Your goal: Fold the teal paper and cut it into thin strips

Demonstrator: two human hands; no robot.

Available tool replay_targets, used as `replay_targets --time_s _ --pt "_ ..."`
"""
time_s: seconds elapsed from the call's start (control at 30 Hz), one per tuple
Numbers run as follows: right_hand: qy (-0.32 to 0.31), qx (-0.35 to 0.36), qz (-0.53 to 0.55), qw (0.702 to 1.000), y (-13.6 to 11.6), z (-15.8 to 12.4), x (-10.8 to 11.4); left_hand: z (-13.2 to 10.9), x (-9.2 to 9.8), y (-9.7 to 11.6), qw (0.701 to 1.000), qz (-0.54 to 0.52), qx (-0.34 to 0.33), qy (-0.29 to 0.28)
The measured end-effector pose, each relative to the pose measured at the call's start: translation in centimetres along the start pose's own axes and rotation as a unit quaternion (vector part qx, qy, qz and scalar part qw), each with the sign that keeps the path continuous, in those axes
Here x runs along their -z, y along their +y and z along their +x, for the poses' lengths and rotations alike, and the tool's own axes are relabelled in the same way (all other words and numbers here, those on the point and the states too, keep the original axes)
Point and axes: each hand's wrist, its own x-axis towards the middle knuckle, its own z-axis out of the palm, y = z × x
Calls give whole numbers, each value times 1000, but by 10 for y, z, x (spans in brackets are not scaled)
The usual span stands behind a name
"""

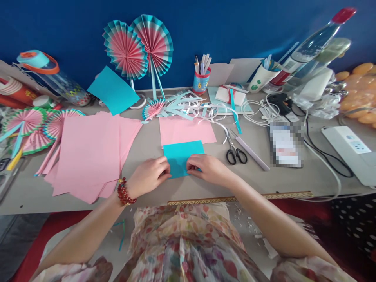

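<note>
A blue sheet of paper (182, 150) lies on the table in front of me, its far edge over a pink sheet (188, 131). My left hand (155, 171) pinches its near left side, fingers curled together. On the near right side my right hand (202, 167) is closed on the same paper, thumb and fingers bent at the edge. Both hands rest low, close to the tabletop. To the right of my right hand are black-handled scissors (235, 154) and a pale lilac strip (253, 154). A stack of pink paper (89, 150) lies left of my left hand.
Pleated paper fans (126, 51) stand at the back wall, near a loose blue sheet (113, 91). Paper strips (188, 105) are heaped behind the pink sheet. A pen cup (201, 80), a phone (286, 145), white cables (258, 111) and a power strip (349, 152) occupy the right side.
</note>
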Motion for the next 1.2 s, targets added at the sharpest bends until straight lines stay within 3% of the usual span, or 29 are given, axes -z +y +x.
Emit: replay_targets --time_s 0.23,0.47,0.63,0.83,1.2 --pt "-3 6 -8 1000 3 0 0 -4 -2 0 999 19 -29 14" --pt "-8 4 -12 1000 3 1 1 -4 -11 -6 981 109 -161 26" --pt "6 2 -29 1000 11 -10 11 -3 -14 -10 968 126 -208 64" --pt "16 5 -24 1000 20 -27 21 -3 -16 -13 964 128 -222 68" --pt "10 0 -5 1000 25 -26 23 -3 -16 -15 961 149 -224 57"
